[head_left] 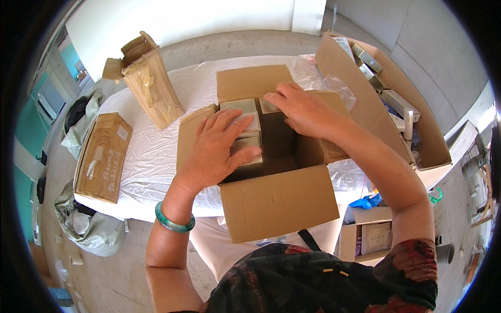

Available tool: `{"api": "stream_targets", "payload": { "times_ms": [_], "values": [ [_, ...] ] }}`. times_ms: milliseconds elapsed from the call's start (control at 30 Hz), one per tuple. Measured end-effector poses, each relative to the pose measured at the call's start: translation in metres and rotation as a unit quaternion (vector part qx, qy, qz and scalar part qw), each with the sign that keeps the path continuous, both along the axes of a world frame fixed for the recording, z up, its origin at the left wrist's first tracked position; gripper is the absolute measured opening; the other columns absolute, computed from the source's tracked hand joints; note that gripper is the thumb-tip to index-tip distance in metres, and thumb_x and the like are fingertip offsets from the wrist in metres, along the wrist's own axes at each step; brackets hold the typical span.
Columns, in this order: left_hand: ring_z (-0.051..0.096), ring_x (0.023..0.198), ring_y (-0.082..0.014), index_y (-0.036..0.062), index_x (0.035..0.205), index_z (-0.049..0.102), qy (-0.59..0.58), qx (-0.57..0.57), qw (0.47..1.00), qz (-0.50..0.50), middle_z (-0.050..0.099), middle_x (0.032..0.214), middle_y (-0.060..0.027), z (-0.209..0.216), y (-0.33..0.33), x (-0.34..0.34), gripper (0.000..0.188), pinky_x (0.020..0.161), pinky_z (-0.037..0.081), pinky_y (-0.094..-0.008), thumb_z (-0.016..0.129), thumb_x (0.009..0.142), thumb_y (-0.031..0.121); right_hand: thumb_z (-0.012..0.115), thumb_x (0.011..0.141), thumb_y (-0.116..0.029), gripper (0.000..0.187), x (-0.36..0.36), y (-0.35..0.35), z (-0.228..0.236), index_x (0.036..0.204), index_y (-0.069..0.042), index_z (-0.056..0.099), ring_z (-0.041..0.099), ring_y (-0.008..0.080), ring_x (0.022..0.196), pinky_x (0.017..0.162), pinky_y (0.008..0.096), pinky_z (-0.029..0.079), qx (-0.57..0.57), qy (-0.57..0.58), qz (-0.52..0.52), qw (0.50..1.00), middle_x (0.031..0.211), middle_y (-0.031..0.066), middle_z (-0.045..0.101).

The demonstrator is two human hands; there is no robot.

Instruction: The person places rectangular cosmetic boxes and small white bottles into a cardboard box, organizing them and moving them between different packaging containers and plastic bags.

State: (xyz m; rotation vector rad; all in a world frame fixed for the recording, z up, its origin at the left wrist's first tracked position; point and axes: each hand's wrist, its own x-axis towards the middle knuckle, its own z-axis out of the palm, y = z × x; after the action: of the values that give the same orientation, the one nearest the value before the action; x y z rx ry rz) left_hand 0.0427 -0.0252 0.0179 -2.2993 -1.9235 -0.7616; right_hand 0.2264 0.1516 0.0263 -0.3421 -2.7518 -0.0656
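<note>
An open brown cardboard carton stands in front of me with its flaps folded out. Pale small boxes fill the left side of its inside, and the right side shows a dark gap. My left hand lies over these boxes with its fingers apart, a green bangle on that wrist. At the carton's far side, my right hand has bent fingers on another small box, whose lower part is hidden inside.
A white-covered table bears a tall worn carton and a closed taped carton on the left. At right stands a large carton of assorted boxes. Below the table sits a smaller carton; sacks lie on the floor at left.
</note>
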Motion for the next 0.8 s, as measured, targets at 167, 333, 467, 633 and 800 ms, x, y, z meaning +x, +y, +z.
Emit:
{"api": "stream_targets", "payload": {
  "times_ms": [167,333,467,633,800],
  "values": [
    [0.04,0.129,-0.035,0.0085,0.136,0.049,0.017,0.001,1.0,-0.008,0.046,0.137,-0.0172,0.0,0.002,0.001,0.063,0.109,0.026,-0.0457,0.061,0.088,0.047,0.062,0.071,0.006,0.036,-0.004,-0.007,-0.004,0.104,-0.004,0.051,0.051,0.0343,0.105,0.079,0.0421,0.05,0.001,0.029,-0.007,1.0,0.105,0.0141,0.048],
    [0.04,0.13,-0.037,0.008,0.137,0.048,0.025,-0.029,0.999,-0.017,0.044,0.139,-0.0183,0.011,0.007,-0.002,0.065,0.109,0.027,-0.0454,0.059,0.088,0.049,0.068,0.069,0.004,0.036,0.002,-0.001,-0.009,0.099,-0.006,0.05,0.05,0.0342,0.105,0.081,0.0424,0.05,-0.041,0.056,-0.019,0.997,0.105,0.0128,0.048],
    [0.037,0.131,-0.0394,0.0089,0.138,0.047,0.051,-0.049,0.997,-0.031,0.042,0.143,-0.019,0.02,0.013,-0.005,0.066,0.11,0.027,-0.0453,0.057,0.089,0.051,0.071,0.069,0.001,0.036,0.011,0.002,-0.006,0.098,-0.006,0.05,0.049,0.0341,0.106,0.084,0.0421,0.049,-0.068,0.052,-0.015,0.996,0.105,0.0129,0.048],
    [0.035,0.135,-0.0377,0.0092,0.139,0.046,0.072,-0.061,0.995,-0.032,0.042,0.145,-0.0173,0.032,0.018,0.003,0.064,0.111,0.026,-0.0451,0.055,0.09,0.05,0.073,0.069,-0.002,0.038,0.013,0.002,-0.002,0.099,-0.005,0.05,0.05,0.0347,0.107,0.085,0.0426,0.047,-0.074,0.052,-0.001,0.996,0.106,0.0136,0.048],
    [0.035,0.136,-0.0356,0.0078,0.138,0.047,0.082,-0.073,0.991,-0.082,0.043,0.144,-0.0158,0.03,0.039,0.019,0.06,0.111,0.027,-0.0457,0.054,0.092,0.046,0.072,0.075,-0.006,0.038,0.022,0.002,0.002,0.106,-0.006,0.051,0.051,0.0324,0.108,0.088,0.0414,0.046,-0.099,0.069,-0.016,0.993,0.11,0.0113,0.049]
  ]
}}
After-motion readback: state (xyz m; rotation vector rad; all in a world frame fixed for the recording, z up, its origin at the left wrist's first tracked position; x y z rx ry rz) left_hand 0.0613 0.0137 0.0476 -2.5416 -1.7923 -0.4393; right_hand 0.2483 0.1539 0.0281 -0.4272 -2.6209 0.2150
